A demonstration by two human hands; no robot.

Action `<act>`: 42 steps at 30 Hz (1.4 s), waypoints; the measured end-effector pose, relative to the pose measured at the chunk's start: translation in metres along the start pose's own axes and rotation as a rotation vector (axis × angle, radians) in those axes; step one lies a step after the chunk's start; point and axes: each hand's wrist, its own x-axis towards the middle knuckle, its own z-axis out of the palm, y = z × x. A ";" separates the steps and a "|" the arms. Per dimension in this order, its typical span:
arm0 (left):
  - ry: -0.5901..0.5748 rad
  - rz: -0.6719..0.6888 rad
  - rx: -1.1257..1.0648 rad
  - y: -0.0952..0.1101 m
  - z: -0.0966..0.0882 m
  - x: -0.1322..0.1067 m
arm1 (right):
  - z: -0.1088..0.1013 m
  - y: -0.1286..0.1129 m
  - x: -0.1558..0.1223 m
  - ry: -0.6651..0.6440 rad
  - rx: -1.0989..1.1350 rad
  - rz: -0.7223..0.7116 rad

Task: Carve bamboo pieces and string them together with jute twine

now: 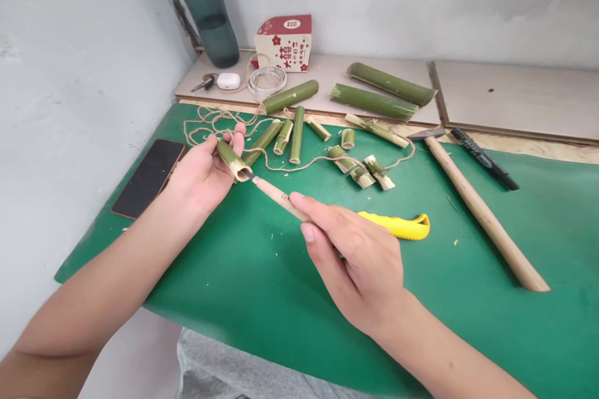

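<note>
My left hand (206,171) is closed around a short green bamboo tube (230,159), its pale cut end facing right and toward me. In my right hand (358,259) is a carving tool (276,194) with a slim wooden handle, gripped between thumb and fingers. Its dark metal tip reaches the rim of the tube's open end; how far it goes inside I cannot tell. Just beyond my right hand lies a yellow-handled tool (402,226), partly hidden by it. Behind the held tube rests another bamboo piece (264,140).
Several cut bamboo pieces (298,136) and loose twine (304,167) lie across the green mat (262,299). A hammer (486,215) and black marker (484,159) are at right, a phone (148,179) at left. Behind stand a bottle (208,15) and a box (284,43), near tape (266,80).
</note>
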 end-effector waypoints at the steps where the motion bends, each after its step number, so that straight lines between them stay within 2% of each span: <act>1: 0.004 0.007 0.014 -0.001 0.001 -0.002 | 0.000 0.000 0.000 -0.006 -0.014 -0.008; 6: -0.044 0.125 0.090 -0.005 0.001 -0.011 | 0.006 0.003 -0.002 -0.027 -0.012 -0.012; 12: -0.130 0.229 0.137 -0.014 -0.002 -0.018 | 0.023 0.010 -0.008 0.004 0.018 -0.011; 16: -0.204 0.393 0.172 -0.021 -0.006 -0.022 | 0.029 0.014 -0.009 0.032 0.024 0.004; 20: -0.267 0.557 0.193 -0.025 -0.008 -0.025 | 0.017 0.013 -0.002 -0.023 0.080 0.063; 25: -0.294 0.559 0.191 -0.021 -0.009 -0.019 | -0.003 0.009 0.005 -0.043 0.135 0.165; 29: -0.256 0.606 0.158 -0.005 -0.006 -0.005 | -0.006 0.011 0.003 -0.086 0.131 0.207; 31: -0.212 0.552 0.105 0.004 -0.003 0.000 | -0.004 0.013 0.001 -0.092 0.136 0.187; 34: -0.114 0.338 0.038 0.012 0.000 0.003 | -0.001 0.013 0.000 -0.040 0.143 0.170; 37: -0.048 0.150 0.022 0.010 0.000 0.004 | -0.001 0.011 -0.001 0.032 0.114 0.143; 42: -0.058 0.059 0.014 0.006 0.000 0.001 | -0.002 0.005 -0.002 0.063 0.071 0.009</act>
